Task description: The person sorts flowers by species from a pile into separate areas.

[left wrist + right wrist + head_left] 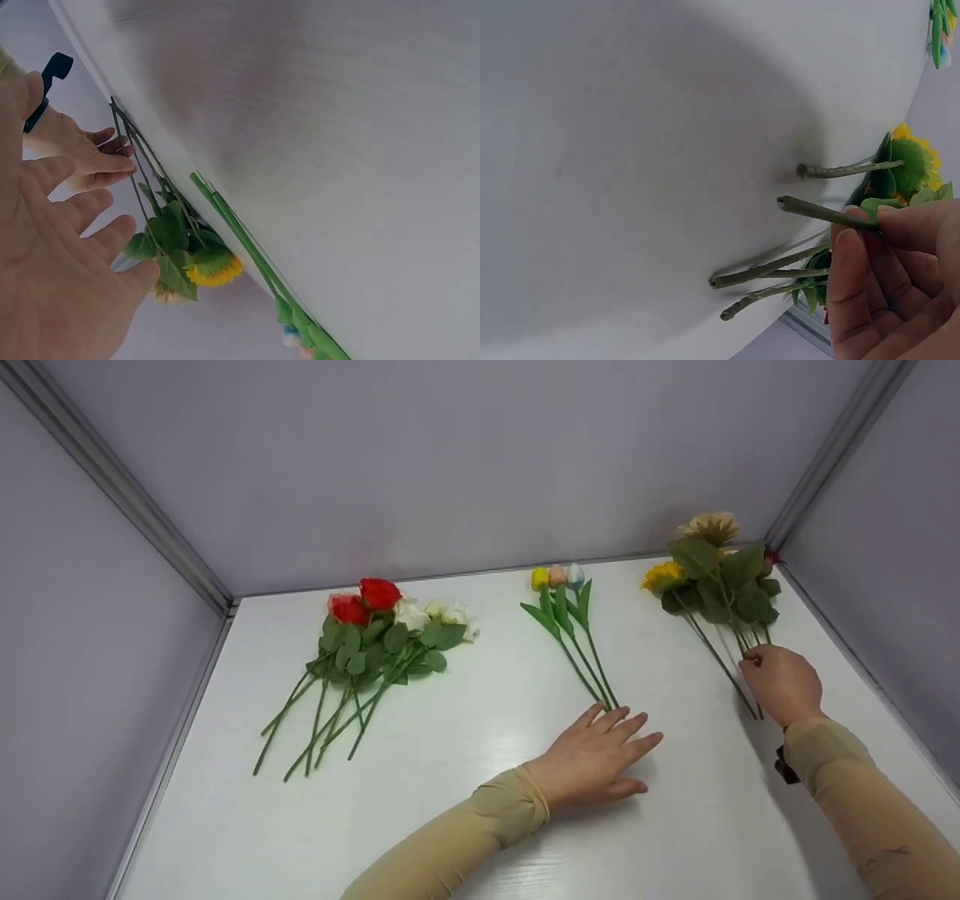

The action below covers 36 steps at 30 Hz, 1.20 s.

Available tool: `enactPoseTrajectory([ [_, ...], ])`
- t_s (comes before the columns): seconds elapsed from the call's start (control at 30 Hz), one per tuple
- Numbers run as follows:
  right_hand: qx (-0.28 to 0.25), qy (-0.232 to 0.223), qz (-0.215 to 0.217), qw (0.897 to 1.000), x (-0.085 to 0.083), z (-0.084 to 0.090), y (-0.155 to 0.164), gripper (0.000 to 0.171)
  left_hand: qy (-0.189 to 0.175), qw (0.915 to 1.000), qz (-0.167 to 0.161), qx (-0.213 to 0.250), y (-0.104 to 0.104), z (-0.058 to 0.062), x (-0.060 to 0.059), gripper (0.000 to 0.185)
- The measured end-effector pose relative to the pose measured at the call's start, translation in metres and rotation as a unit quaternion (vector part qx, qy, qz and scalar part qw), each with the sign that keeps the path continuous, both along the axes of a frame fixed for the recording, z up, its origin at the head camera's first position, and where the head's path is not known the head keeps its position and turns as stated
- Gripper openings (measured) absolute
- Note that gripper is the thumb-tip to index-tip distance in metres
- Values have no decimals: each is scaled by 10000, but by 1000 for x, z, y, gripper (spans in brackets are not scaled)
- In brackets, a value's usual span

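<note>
My right hand (784,682) pinches a green flower stem (817,211) between thumb and fingers, its cut end raised off the table in the right wrist view. The stem belongs to the bunch at the right, with a yellow sunflower (664,576), a cream flower (711,529) on top and a dark red bloom (771,559) partly behind leaves. Several other stems lie beside the pinched one. My left hand (596,757) is spread palm down, fingers straight, its fingertips at the lower stem ends of three tulips, yellow (540,579), pink (556,576) and blue-white (575,576).
Red roses (380,594) and white roses (457,617) lie in a leafy group on the left of the white table (480,825), stems pointing toward me. Grey panels (480,472) stand at the back and both sides. A dark strap (786,765) hangs at my right wrist.
</note>
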State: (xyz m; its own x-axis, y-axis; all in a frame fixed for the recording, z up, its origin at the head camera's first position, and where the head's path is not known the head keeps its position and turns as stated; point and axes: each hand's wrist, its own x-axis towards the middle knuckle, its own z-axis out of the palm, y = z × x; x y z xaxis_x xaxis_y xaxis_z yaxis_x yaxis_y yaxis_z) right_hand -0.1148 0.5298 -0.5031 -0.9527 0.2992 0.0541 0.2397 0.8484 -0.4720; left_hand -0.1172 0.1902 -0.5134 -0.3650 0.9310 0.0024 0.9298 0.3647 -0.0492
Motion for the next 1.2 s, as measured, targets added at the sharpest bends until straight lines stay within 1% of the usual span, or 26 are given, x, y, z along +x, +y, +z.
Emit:
enactPoseTrajectory([
  [0.13,-8,-47,-40,10000,-1,-5,3,35,-14,10000,29,-4,-1,-1,0,72],
  [0.37,-101,-82,-44,9999,-1,-4,3,39,-6,10000,-3,67,-4,-3,-1,71],
  [0.63,-118,24,-6,9999,-2,-6,-1,42,-88,9999,28,46,-7,-4,-2,70],
  [0.77,-166,50,-18,9998,-3,-4,-1,44,-124,9999,34,70,-8,-5,-2,70],
  [0.87,-155,157,-63,9997,-4,-2,0,47,-183,9998,69,109,-9,-5,-4,69],
  [0.97,-80,478,-125,9987,-6,1,-4,49,-244,9995,149,151,-13,-6,-9,69],
  [1.07,19,850,-71,9964,-8,2,-13,47,-325,9987,327,208,-23,-7,-16,67],
  [1.13,74,1056,48,9944,-10,2,-22,46,-422,9973,514,316,-34,-8,-25,65],
  [1.2,122,1212,247,9922,-13,2,-35,43,-609,9936,809,491,-50,-9,-35,62],
])
